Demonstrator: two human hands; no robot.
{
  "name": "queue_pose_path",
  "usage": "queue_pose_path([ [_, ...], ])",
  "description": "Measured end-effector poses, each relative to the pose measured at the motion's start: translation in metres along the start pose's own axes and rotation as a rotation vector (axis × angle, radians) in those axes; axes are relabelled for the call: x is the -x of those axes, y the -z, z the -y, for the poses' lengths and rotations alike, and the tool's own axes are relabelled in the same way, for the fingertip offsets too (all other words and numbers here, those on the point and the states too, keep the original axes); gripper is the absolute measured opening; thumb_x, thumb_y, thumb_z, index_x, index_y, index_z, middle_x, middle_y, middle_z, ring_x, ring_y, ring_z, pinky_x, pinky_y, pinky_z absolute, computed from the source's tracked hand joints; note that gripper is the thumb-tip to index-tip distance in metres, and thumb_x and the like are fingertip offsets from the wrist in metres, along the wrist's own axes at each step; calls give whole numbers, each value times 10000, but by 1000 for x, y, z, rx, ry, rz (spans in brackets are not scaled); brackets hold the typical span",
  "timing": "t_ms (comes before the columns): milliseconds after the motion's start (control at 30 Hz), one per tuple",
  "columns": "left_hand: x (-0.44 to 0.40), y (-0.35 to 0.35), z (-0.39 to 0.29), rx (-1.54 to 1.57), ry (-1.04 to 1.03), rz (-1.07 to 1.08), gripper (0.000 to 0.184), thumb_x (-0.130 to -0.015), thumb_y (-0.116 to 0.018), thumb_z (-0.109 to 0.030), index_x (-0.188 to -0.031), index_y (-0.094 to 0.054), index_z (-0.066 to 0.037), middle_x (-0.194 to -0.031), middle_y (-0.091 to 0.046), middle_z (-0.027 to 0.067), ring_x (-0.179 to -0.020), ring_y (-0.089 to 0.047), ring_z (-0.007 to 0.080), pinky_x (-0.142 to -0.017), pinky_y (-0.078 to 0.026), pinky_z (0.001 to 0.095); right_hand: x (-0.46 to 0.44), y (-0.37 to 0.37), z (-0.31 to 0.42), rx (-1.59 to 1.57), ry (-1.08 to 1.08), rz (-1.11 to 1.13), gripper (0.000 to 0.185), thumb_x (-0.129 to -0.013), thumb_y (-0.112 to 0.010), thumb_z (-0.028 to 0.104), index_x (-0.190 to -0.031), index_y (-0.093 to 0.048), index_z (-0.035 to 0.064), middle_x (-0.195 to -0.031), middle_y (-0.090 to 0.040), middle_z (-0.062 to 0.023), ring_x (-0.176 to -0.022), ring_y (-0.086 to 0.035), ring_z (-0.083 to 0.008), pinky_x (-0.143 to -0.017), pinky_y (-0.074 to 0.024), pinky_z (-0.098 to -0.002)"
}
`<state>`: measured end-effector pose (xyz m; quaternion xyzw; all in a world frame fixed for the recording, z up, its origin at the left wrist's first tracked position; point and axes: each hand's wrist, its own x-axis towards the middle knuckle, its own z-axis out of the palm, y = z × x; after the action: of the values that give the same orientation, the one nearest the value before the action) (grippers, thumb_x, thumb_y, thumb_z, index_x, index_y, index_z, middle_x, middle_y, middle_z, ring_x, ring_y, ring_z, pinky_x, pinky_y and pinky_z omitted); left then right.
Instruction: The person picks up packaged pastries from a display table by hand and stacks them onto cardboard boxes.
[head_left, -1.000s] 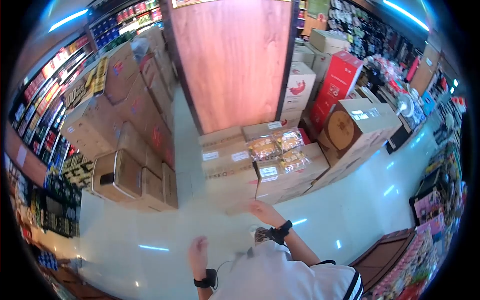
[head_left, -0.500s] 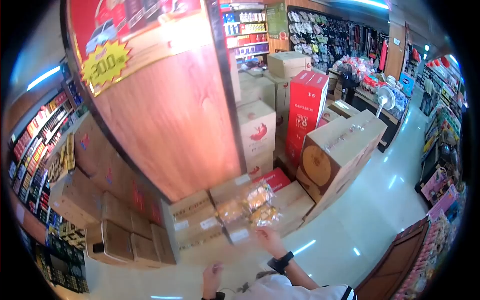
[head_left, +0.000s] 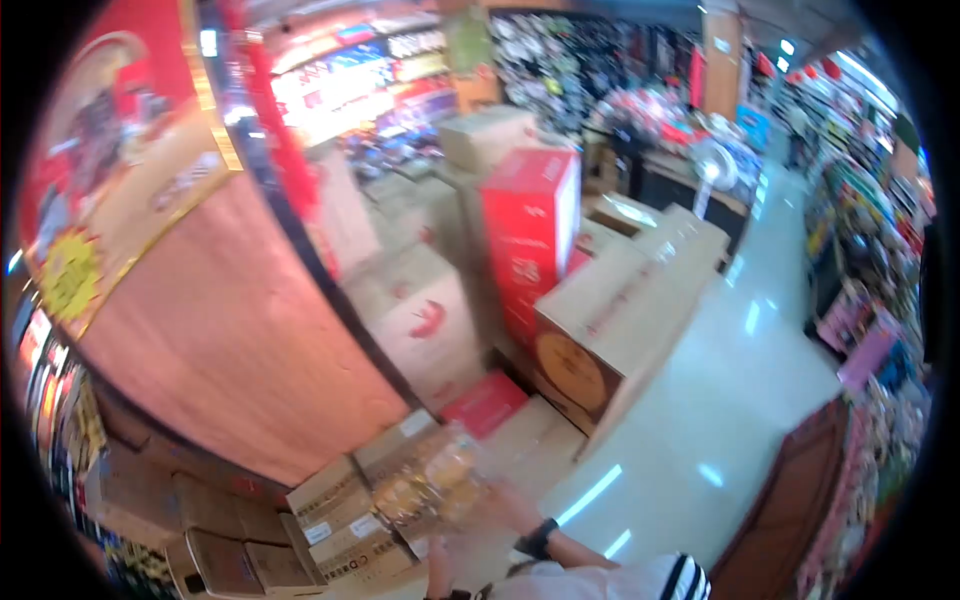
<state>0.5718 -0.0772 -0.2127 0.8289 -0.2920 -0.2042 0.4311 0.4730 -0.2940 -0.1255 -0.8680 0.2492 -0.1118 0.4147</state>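
Observation:
Clear packages with orange-brown contents (head_left: 430, 483) lie on low cardboard boxes (head_left: 345, 510) at the bottom centre. My right hand (head_left: 508, 508) is at the right edge of these packages, blurred, and its fingers are too smeared to read; a black band is on its wrist. Lower and to the left, my left hand (head_left: 440, 562) is beside the front of the boxes, near the packages, with its fingers blurred too. Whether either hand touches a package cannot be made out.
A wood-panelled pillar (head_left: 240, 340) rises behind the boxes. Right of it are stacked cartons (head_left: 425, 320), a tall red box (head_left: 525, 230) and a large carton with a round print (head_left: 640, 280). A fan (head_left: 712, 165) stands farther back. Glossy floor (head_left: 690, 430) runs along the right.
The view has turned right and tilted up, so the pillar has shifted left. My right hand has moved forward to the edge of the packages, and my left hand has come closer to the boxes.

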Motion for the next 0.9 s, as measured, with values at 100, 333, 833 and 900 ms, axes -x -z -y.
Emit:
queue_pose_path([
  [100, 8, -1, -23, 328, 151, -81, 412, -832, -636, -35, -1215, -489, 4, -1068, -610, 129, -904, -594, 200, -740, -510, 310, 4, -6, -13, -29, -73, -143, 399, -840, -637, 241, -1215, -610, 107, -1130, -595, -161, -1020, -602, -353, -879, -490, -453],
  [333, 5, 7, -94, 421, 275, -189, 277, -915, -602, -57, -1164, -529, 40, -1070, -613, 121, -812, -650, 188, -697, -546, 283, 3, -6, -18, -138, -155, -116, 476, -819, -649, 210, -1266, -552, 79, -1149, -564, -222, -1019, -594, -397, -857, -503, -463],
  [833, 85, 32, -86, 390, 247, -404, 341, -903, -600, -52, -1228, -511, -2, -1088, -588, 102, -885, -617, 194, -714, -533, 290, 10, -2, 10, -109, 132, 270, 345, -861, -629, 301, -1077, -609, 33, -985, -628, -200, -884, -622, -365, -785, -495, -455],
  [900, 105, 33, -96, 422, 238, -492, 342, -893, -624, -36, -1207, -501, 21, -1084, -580, 103, -913, -618, 176, -717, -546, 286, 9, -27, 13, -236, 95, 403, 350, -863, -631, 302, -1074, -615, 24, -908, -641, -197, -857, -622, -340, -760, -496, -439],
])
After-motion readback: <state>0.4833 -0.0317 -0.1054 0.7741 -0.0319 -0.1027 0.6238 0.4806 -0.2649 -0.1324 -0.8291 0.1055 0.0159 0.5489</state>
